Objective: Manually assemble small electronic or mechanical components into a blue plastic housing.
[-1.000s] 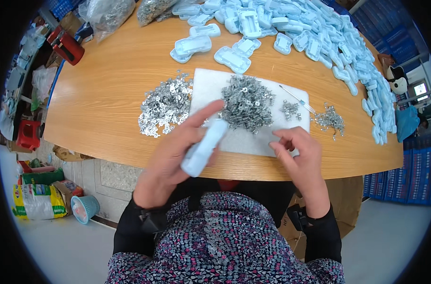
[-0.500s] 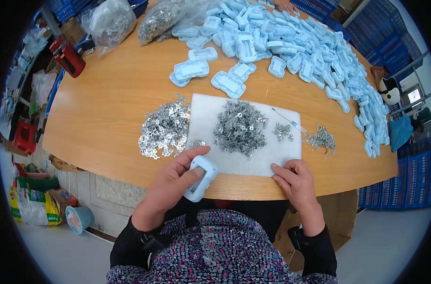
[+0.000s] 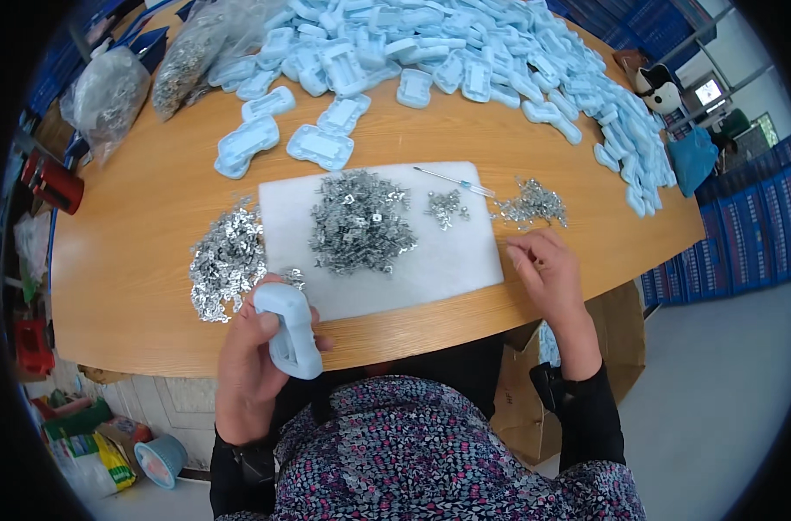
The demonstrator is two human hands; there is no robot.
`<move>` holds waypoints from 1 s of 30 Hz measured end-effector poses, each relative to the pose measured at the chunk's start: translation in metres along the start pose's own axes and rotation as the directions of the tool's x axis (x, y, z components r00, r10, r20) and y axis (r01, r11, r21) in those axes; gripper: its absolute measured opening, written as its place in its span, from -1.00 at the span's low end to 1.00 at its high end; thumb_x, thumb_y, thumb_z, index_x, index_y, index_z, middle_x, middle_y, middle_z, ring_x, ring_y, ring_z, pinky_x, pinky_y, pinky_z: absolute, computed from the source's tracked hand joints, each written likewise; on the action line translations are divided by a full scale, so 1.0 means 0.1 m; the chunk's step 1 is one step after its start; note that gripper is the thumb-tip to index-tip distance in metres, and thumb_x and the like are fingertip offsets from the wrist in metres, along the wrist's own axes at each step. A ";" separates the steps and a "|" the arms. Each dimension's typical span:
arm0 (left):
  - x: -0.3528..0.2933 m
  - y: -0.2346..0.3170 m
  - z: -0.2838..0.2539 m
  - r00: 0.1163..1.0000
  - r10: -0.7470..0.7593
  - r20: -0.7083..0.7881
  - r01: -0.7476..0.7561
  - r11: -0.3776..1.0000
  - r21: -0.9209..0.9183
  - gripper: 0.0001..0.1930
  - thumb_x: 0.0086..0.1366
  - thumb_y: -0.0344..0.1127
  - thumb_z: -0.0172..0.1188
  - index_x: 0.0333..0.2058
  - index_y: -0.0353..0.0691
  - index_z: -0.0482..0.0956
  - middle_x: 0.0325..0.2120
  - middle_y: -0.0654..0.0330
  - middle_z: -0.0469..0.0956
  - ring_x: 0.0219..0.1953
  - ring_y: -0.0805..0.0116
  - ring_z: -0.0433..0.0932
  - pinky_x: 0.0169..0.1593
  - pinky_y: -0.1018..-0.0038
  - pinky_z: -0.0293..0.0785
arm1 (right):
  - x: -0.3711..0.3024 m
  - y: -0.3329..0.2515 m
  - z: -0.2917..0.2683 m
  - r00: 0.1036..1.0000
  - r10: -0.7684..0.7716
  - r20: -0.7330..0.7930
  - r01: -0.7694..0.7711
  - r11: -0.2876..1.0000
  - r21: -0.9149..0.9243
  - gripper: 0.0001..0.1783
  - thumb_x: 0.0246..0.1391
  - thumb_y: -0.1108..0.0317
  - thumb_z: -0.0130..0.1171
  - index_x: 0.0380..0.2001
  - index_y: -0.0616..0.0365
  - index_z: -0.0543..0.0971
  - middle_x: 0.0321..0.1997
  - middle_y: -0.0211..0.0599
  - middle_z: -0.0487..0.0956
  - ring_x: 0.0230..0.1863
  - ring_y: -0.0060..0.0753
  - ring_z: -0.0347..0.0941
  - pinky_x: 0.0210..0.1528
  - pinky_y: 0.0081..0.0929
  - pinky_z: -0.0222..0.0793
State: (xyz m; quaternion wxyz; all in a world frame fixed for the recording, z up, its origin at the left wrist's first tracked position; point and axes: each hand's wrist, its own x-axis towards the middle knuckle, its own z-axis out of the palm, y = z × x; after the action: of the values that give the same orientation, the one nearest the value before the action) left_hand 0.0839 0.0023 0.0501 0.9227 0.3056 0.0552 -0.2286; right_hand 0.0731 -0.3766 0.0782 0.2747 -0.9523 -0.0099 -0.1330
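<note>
My left hand [image 3: 254,347] is closed around a light blue plastic casing [image 3: 293,334] with an open recess. It holds the casing tilted over the table's front edge, left of the white mat [image 3: 447,278]. Beyond the mat's right edge, my right hand [image 3: 547,273] hovers with fingers curled and the thumb against the index finger. Whatever may be between those fingertips is too small to make out. Just past that hand lies a small pile of metal pieces [image 3: 534,204]. A large heap of silvery metal clips [image 3: 360,223] covers the mat's middle, with a little cluster [image 3: 447,208] to its right.
A screwdriver [image 3: 456,181] lies across the mat's far right corner. Left of the mat is another pile of shiny metal clips [image 3: 228,260]. Light blue casings [image 3: 465,74] are heaped along the far side. Clear plastic bags [image 3: 109,91] and a red container [image 3: 55,182] stand at the left.
The view has turned. My right hand has left the mat's near right corner and moved outward toward the small metal pile. The casing in my left hand has been tilted more upright.
</note>
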 end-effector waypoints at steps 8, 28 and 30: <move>0.16 -0.13 0.15 0.975 -0.150 0.165 0.175 0.972 -0.154 -0.54 0.31 -0.25 0.14 0.16 -0.01 0.29 -0.04 -0.18 0.52 -0.06 -0.09 0.59 -0.02 -0.23 0.58 | 0.19 -0.01 0.07 0.999 -0.037 -0.038 0.037 0.999 -0.003 -0.89 0.08 0.49 0.30 -0.29 0.23 0.66 -0.37 -0.28 0.57 -0.40 -0.40 0.50 -0.35 -0.49 0.40; 0.27 -0.31 0.16 0.941 -0.294 0.168 0.299 0.954 -0.004 -0.27 0.44 0.08 -0.12 0.37 -0.36 0.11 -0.06 -0.05 0.55 -0.01 0.07 0.59 0.07 0.00 0.55 | 0.52 0.25 -0.04 0.991 -0.132 -0.013 0.125 0.960 -0.249 -0.86 0.00 0.51 0.31 -0.31 0.13 0.68 -0.26 -0.26 0.59 -0.20 -0.11 0.48 -0.15 -0.28 0.43; 0.28 -0.32 0.12 0.935 -0.305 0.182 0.308 0.951 0.013 -0.26 0.43 0.09 -0.10 0.37 -0.37 0.11 -0.07 -0.04 0.55 -0.03 0.08 0.60 0.05 0.02 0.57 | 0.50 0.33 0.03 0.979 -0.203 0.008 0.196 0.939 -0.281 -0.84 -0.03 0.50 0.33 -0.31 0.10 0.68 -0.28 -0.27 0.58 -0.19 -0.11 0.47 -0.13 -0.27 0.41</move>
State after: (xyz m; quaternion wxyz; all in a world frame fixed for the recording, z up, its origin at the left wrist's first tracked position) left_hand 0.0941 -0.0379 0.0358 0.8793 0.2639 0.0196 -0.3960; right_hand 0.1247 -0.4061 0.0716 0.1221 -0.9741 -0.0844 -0.1704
